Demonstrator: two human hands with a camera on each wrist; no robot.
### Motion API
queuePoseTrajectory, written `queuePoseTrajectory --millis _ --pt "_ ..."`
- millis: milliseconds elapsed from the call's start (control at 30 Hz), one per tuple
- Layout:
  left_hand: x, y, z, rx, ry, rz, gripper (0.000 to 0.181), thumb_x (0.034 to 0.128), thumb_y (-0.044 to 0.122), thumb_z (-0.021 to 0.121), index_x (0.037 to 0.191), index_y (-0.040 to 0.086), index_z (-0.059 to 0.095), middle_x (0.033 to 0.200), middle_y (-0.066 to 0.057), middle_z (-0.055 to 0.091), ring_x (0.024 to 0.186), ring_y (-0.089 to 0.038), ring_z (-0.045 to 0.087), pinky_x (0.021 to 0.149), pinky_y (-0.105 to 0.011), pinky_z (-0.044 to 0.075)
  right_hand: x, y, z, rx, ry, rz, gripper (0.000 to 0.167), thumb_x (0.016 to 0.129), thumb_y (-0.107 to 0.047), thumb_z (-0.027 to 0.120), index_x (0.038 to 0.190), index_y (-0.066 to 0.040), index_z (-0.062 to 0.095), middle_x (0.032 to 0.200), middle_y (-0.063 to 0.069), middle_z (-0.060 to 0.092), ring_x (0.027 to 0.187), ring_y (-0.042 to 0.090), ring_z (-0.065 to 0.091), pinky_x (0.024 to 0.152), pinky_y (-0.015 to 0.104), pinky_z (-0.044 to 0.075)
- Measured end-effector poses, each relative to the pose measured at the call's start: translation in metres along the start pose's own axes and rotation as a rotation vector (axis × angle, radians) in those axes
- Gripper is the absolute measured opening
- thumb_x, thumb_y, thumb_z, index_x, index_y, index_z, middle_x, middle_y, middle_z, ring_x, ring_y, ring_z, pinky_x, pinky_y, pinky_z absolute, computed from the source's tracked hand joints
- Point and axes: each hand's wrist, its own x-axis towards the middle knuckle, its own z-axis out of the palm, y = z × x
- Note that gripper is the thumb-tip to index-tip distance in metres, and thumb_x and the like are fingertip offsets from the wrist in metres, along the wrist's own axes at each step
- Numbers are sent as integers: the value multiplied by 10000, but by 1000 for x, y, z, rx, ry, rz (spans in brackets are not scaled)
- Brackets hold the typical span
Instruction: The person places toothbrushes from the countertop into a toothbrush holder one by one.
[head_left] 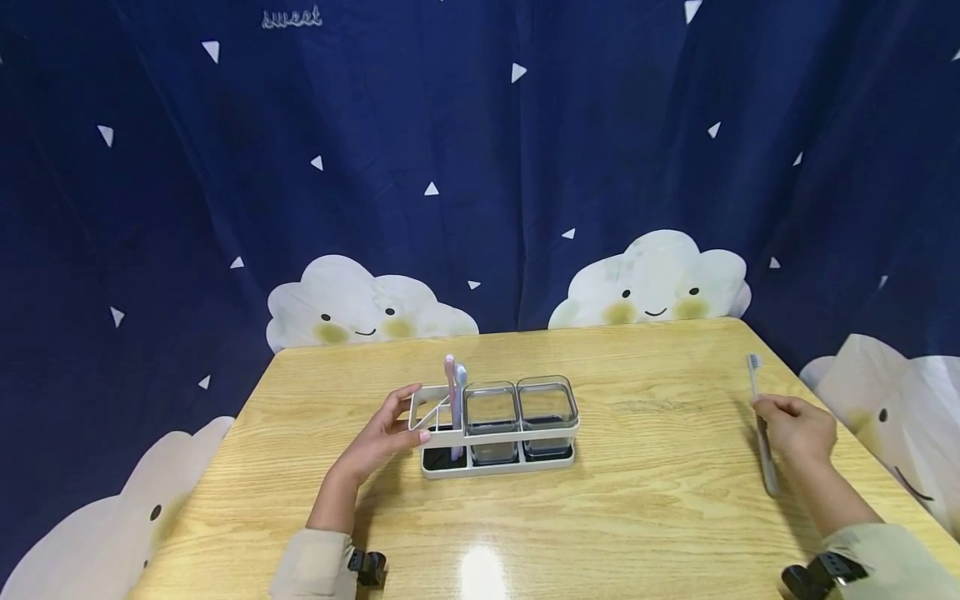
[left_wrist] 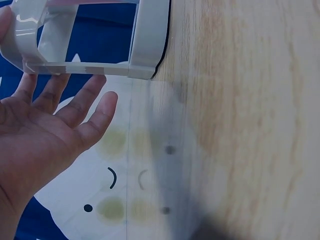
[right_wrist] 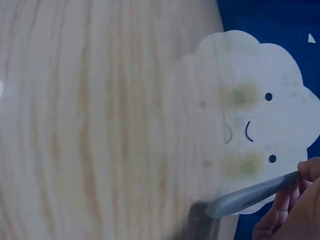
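Near the middle of the table, in the head view, stands a white toothbrush holder (head_left: 517, 436). A pink toothbrush (head_left: 450, 375) and a bluish toothbrush (head_left: 461, 383) stand upright in its left part. Two clear cups, a left cup (head_left: 491, 408) and a right cup (head_left: 546, 402), sit in its other slots. My left hand (head_left: 381, 440) holds the holder's left end, thumb at the front and fingers behind. Far to the right, my right hand (head_left: 799, 432) pinches a grey toothbrush (head_left: 767, 467), bristles up and away. In the right wrist view its thick handle (right_wrist: 250, 196) shows.
The holder stands on a light wooden table (head_left: 637, 517). A dark blue curtain (head_left: 420, 108) with white triangles and smiling clouds hangs behind the table and at its sides. Each wrist wears a black camera, one by the left sleeve (head_left: 313, 562).
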Motion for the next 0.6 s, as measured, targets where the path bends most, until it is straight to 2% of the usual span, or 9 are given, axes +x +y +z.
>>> queuePoseTrajectory --millis 100,233,467,600 --pt "0 0 0 6 0 3 751 834 85 682 1449 186 263 1378 -232 299 1150 -390 447 886 -422 419 10 5 1 86 -8 -27 130 814 -383 698 716 -300 720 586 -208 580 632 11 476 504 262 382" --pt "0 0 -1 13 2 5 746 836 90 681 1447 198 267 1373 -228 305 1137 -371 458 884 -424 419 21 9 5 169 -16 -44 145 799 -361 727 811 -218 745 601 -150 617 609 12 515 460 283 384" --pt "0 0 0 12 -1 2 739 838 99 683 1442 217 274 1384 -223 296 1141 -375 454 880 -418 420 27 11 12 247 -29 -40 135 771 -382 750 846 -271 738 677 -156 644 642 -12 574 498 213 430" --pt "1 -1 0 14 -10 8 740 843 87 674 1446 203 261 1372 -233 296 1123 -372 464 872 -409 424 29 14 17 343 -75 -46 214 764 -365 760 933 -238 730 778 -145 656 697 -2 601 536 201 463"
